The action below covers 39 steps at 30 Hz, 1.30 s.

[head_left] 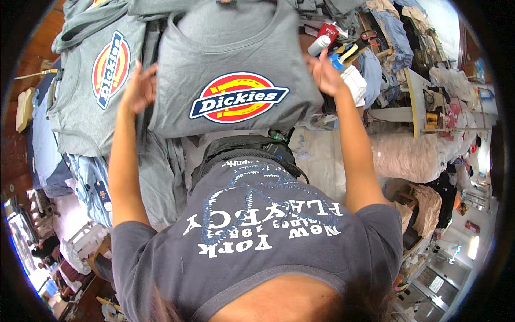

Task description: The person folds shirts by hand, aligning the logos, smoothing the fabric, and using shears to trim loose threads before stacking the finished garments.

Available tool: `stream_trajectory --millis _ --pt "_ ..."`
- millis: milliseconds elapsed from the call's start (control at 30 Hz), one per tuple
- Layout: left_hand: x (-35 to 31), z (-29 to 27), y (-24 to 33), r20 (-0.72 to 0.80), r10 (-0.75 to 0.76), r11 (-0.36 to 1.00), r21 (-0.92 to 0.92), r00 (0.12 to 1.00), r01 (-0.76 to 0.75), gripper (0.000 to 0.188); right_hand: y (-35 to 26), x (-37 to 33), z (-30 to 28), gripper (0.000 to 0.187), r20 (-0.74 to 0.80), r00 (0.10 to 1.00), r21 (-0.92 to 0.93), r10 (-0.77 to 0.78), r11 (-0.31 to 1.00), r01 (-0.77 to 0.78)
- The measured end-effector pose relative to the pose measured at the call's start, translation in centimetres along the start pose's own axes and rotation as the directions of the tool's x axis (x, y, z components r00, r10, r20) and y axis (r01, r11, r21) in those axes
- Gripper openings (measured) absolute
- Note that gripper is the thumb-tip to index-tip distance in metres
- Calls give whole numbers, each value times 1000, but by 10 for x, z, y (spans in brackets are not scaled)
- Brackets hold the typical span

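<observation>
A folded grey T-shirt (230,48) with a red, yellow and blue oval badge on its chest is held up in front of me. My left hand (138,88) grips its left edge. My right hand (325,75) grips its right edge near the top. Both arms reach up from the lower part of the view, over my own dark grey printed shirt (257,231).
A second grey T-shirt (94,75) with the same badge lies flat to the left on a pile of clothes. Light blue garments (86,177) hang below it. Bottles, scissors and small tools (338,43) crowd the upper right. A sewing machine (429,102) and pale fabric rolls (413,155) stand at right.
</observation>
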<state>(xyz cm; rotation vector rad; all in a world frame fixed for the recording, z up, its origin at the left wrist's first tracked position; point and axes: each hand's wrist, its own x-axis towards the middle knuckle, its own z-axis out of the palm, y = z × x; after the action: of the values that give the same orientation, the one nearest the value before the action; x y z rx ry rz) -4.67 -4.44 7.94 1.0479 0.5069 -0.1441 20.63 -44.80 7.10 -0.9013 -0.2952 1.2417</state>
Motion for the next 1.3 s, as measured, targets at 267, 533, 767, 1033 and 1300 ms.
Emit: stream_trajectory --millis 267,533,767,1033,1300 --pt "-59 -8 -86 -180 110 871 492 978 -7 52 81 -66 -5 58 -362 929 -317 78 927 -201" --pt "-81 -20 -93 -198 237 728 684 951 -39 27 72 -69 -21 43 -546 837 -333 -31 925 -182" --pt "-109 7 13 -298 755 646 497 585 -580 22 -57 -60 26 41 -259 777 -416 -574 792 447" --pt "-167 56 113 -135 938 343 246 319 -906 46 -181 -42 81 44 -34 674 -342 -738 643 686" --pt "-190 58 60 -273 788 616 373 553 -694 76 -148 -4 132 56 149 851 -543 -503 678 496"
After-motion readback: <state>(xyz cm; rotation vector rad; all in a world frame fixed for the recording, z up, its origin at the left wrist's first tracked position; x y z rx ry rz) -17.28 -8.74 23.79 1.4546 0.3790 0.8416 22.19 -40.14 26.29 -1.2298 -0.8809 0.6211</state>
